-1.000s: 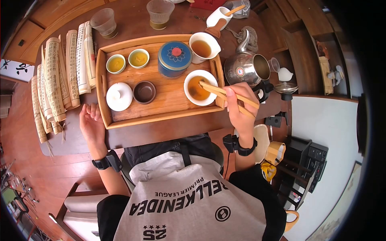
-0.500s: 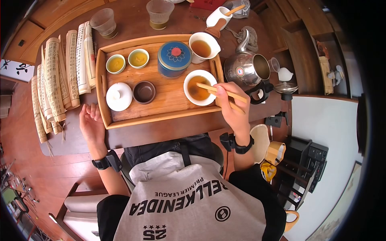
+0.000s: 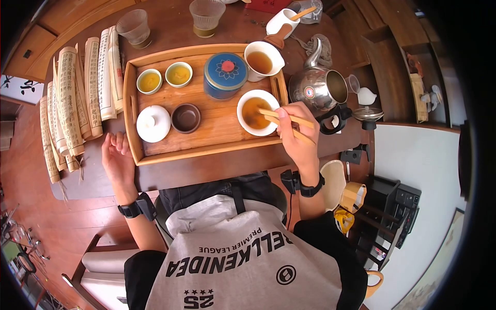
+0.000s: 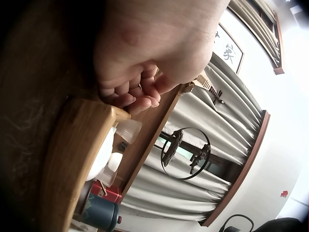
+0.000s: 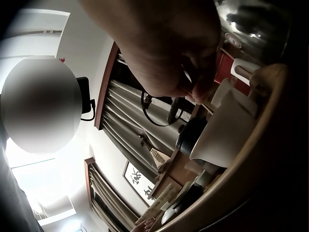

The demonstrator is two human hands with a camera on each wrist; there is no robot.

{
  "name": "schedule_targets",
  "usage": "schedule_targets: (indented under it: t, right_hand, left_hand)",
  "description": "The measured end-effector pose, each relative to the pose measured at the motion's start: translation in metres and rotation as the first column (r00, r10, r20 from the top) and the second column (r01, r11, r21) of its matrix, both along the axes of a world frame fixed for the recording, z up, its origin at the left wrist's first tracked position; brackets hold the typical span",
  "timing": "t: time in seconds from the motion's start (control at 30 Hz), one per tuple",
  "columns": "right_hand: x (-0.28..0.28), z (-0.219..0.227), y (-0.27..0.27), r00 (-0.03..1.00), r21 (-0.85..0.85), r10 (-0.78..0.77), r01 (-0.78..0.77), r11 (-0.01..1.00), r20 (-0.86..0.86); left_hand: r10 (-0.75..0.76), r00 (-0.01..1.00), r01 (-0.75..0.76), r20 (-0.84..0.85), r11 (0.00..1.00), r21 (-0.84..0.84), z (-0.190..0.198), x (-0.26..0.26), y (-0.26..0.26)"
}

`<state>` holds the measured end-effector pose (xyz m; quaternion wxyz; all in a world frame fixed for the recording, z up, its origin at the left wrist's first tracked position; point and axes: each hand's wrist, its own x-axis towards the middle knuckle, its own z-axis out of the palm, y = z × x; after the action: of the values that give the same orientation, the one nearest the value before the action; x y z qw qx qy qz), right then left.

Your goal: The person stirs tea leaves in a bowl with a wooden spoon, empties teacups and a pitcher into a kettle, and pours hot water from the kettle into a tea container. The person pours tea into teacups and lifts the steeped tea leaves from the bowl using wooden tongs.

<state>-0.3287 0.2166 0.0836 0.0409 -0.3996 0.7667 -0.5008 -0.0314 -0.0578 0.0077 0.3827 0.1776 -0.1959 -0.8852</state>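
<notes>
In the head view, my right hand [image 3: 301,138] grips bamboo tongs [image 3: 268,113] at the tray's right side. Their tips reach inside a white bowl [image 3: 239,114] of amber tea with dark matter in it. The hand stands close beside the bowl's right rim. My left hand [image 3: 118,159] rests at the table edge by the tray's near left corner, its fingers loosely curled and holding nothing. The left wrist view shows these fingers [image 4: 123,92] near the corner of the wooden tray [image 4: 79,145]. From the right wrist, the white bowl's outer wall [image 5: 224,133] appears below the hand.
On the tray stand a white lid [image 3: 153,125], a dark small cup [image 3: 185,119], two cups of yellow tea, a blue tin [image 3: 224,77] and a white pitcher [image 3: 248,51]. A steel kettle [image 3: 310,85] is at right. Bamboo scrolls [image 3: 70,98] lie left; ribbed glasses stand behind.
My right hand has shifted left, closer to the bowl, with the tongs. The tips stay within the bowl and have moved a little. My left hand has not moved.
</notes>
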Motion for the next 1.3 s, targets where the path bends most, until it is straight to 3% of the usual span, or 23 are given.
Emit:
schedule_targets:
  t: [0.33, 0.5, 0.6, 0.73, 1.3]
  right_hand:
    - [0.006, 0.011, 0.006, 0.993, -0.094, 0.016, -0.005, 0.996, 0.119]
    - [0.006, 0.022, 0.006, 0.995, -0.024, 0.067, -0.069, 0.997, -0.078]
    - [0.011, 0.021, 0.005, 0.997, 0.038, 0.075, -0.076, 0.996, 0.014]
    - [0.009, 0.016, -0.002, 0.990, 0.034, 0.129, -0.127, 0.991, -0.062]
    - [0.007, 0.012, 0.006, 0.999, -0.054, -0.050, 0.049, 0.997, -0.013]
  left_hand:
    - [-0.010, 1.000, 0.010, -0.007, 1.000, 0.003, -0.002, 0.000, -0.001]
    - [-0.008, 1.000, 0.008, 0.004, 1.000, -0.001, -0.002, 0.001, -0.001]
    - [-0.012, 1.000, 0.012, 0.005, 1.000, -0.005, -0.002, 0.001, -0.001]
    - [-0.011, 1.000, 0.011, 0.005, 1.000, -0.007, -0.002, 0.000, -0.001]
    - [-0.006, 1.000, 0.006, 0.007, 1.000, 0.005, -0.001, 0.000, -0.001]
